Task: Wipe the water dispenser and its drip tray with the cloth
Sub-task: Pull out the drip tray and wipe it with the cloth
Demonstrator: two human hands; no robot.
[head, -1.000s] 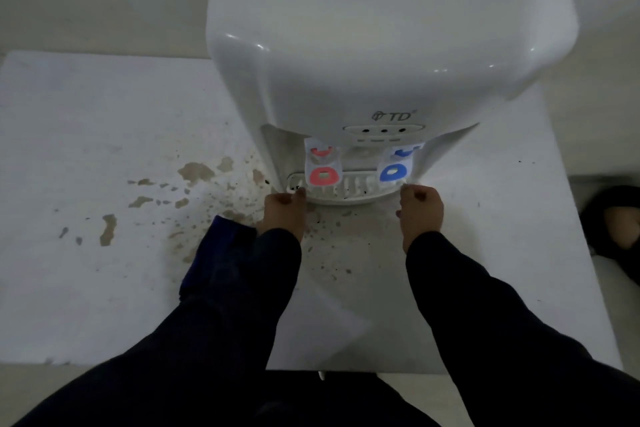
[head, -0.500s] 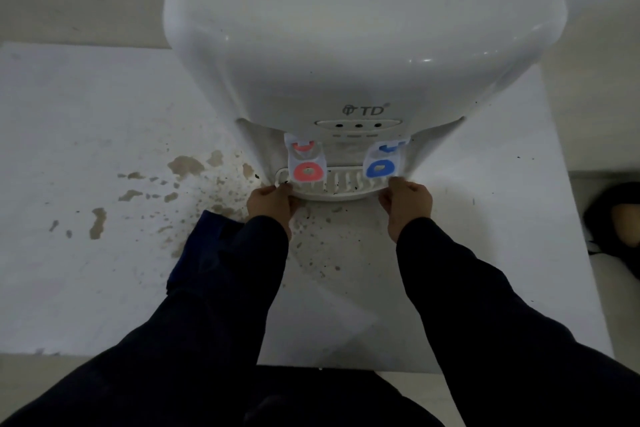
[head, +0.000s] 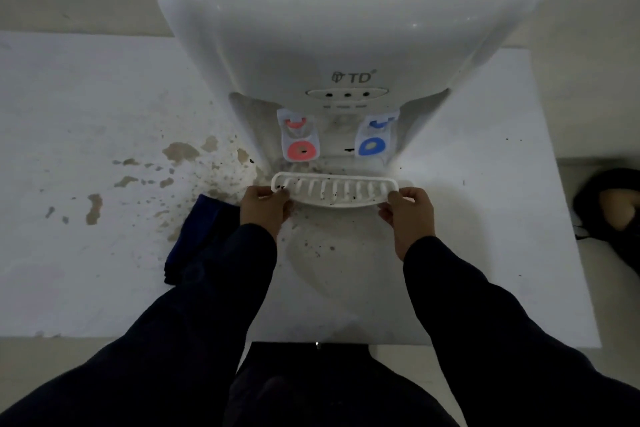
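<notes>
White drip tray [head: 334, 191] spans between left hand [head: 265, 210] and right hand [head: 412, 218], fingers curled round ends (cloth [head: 194, 236] by left sleeve [head: 225, 288]).

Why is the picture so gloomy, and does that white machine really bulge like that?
Head view: dim, flat light swallows detail in the dark sleeves; small glints sit on the water dispenser, upper right; its bulge and the bowed edges of the table look like wide-angle distortion; the drip tray, gripped by left hand and right hand, looks fairly sharp.

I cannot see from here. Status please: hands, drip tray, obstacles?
Left hand and right hand each grip one end of drip tray. Cloth lies unused on table. Nothing blocks.
</notes>
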